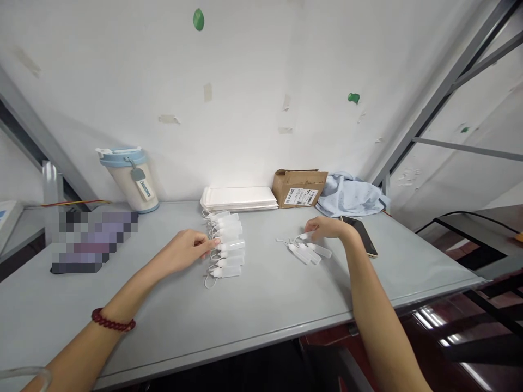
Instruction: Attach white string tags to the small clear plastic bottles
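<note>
Small translucent plastic tubes with white tips and thin string loops lie on the grey table. Several of them form a column in the middle, their tips pointing left. My left hand reaches in from the left, thumb and fingers pinched at the tip of one tube in that column. To the right, a smaller loose group of tubes lies fanned out. Above this group my right hand is closed, with a tube at its fingertips; the fingers partly hide that tube.
Along the wall stand a blue-lidded tumbler, a stack of white flat packets, a cardboard box and a crumpled light-blue cloth. A phone lies beside my right wrist. A blurred-out dark item lies at left.
</note>
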Demonstrator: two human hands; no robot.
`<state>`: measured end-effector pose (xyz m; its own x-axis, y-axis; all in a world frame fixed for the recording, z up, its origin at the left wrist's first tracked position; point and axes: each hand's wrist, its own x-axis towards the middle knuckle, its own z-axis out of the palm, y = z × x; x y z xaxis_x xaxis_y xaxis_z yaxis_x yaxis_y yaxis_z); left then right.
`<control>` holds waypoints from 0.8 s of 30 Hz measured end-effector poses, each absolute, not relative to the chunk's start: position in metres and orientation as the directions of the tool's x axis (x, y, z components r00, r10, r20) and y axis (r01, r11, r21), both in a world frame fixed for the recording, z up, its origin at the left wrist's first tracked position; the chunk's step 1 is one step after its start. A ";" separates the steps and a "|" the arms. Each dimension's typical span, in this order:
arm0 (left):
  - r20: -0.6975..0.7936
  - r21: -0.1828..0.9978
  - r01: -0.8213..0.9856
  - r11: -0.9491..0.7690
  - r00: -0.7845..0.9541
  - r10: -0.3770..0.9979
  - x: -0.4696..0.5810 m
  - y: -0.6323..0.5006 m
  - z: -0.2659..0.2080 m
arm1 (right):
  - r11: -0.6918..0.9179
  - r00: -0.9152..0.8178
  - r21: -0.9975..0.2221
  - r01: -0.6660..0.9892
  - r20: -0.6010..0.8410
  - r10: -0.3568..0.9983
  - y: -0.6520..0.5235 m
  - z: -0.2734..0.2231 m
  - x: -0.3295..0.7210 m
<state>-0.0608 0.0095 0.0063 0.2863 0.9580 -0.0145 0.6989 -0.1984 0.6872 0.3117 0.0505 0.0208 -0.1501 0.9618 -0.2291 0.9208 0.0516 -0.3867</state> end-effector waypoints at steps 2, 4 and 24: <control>-0.009 0.690 0.697 -0.197 0.280 0.960 -0.058 0.008 0.007 | 0.048 -0.144 -0.389 0.920 -0.221 0.965 0.053 0.017 0.309; -0.001 0.684 0.705 -0.188 0.258 0.966 -0.056 0.008 0.007 | 0.051 -0.142 -0.400 0.915 -0.201 0.969 0.055 0.014 0.307; 0.116 0.860 0.454 -0.235 0.274 0.955 -0.030 -0.010 0.008 | 0.242 -0.487 -0.932 0.268 0.086 0.869 0.017 0.013 0.214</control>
